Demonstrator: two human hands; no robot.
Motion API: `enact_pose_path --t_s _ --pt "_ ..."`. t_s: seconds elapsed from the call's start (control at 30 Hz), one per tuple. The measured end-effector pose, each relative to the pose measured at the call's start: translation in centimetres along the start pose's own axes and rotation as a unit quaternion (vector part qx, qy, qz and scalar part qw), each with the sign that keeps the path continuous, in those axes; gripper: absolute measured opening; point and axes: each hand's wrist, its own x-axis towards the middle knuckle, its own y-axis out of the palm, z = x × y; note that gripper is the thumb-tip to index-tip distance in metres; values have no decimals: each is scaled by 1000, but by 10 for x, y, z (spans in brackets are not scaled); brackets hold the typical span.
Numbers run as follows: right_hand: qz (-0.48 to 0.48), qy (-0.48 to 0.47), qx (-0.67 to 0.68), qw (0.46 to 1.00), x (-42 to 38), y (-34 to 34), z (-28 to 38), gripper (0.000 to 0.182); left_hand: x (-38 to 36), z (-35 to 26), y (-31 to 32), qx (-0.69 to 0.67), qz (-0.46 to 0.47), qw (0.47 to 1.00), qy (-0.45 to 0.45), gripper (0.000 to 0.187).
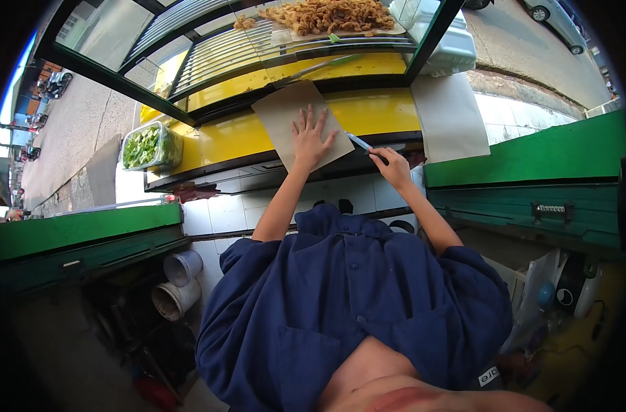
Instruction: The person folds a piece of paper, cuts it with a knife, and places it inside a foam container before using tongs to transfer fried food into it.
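A flat sheet of brown paper lies on the yellow counter top of a street cart, one corner hanging over the counter's near edge. The left hand rests on that sheet, palm down and fingers spread flat, so it presses rather than grasps. Just to the right of the sheet, the right hand is curled shut around the dark handle of a slim metal-bladed knife, whose blade points toward the sheet's lower right edge; whether the tip touches the paper cannot be told.

Further right of the brown sheet, a second, paler sheet of paper drapes over the counter edge. Beyond the brown sheet stands a glass display case with a dark frame, and on its wire rack sits a heap of golden fried food. Left of the sheet, at the counter's end, is a clear plastic box of chopped green vegetables. Green-painted wooden panels flank the cart on both sides. Below the sheet hang the person's dark blue shirt, and to its left two white plastic buckets.
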Motion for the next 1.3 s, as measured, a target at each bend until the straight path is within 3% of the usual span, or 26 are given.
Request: enact_pose_path --t_s 0.07,0.17,0.23,0.33,0.43,0.63,1.03,1.3 --pt "10 13 5 1000 6 -17 -6 19 -2 0 -1 -4 6 1000 3 64" --pt "28 -50 -2 998 2 -20 -9 19 -4 1 -2 -11 23 1000 9 65" --pt "23 -26 11 999 -5 -20 -7 20 -4 3 -4 -18 36 999 13 67" --pt "18 6 24 1000 -14 -18 -7 22 -3 4 -10 -11 69 998 11 75" --pt "15 23 26 999 -17 -17 -8 22 -6 7 -20 -51 67 993 88 91" --pt "15 12 22 1000 -9 -21 -7 21 -25 11 -24 -50 126 980 143 110" --pt "39 -62 44 996 -8 -39 -12 21 -4 33 -33 -188 237 944 128 110" --pt "39 -68 36 996 -8 -36 -15 21 -12 31 -32 -133 231 950 162 102"
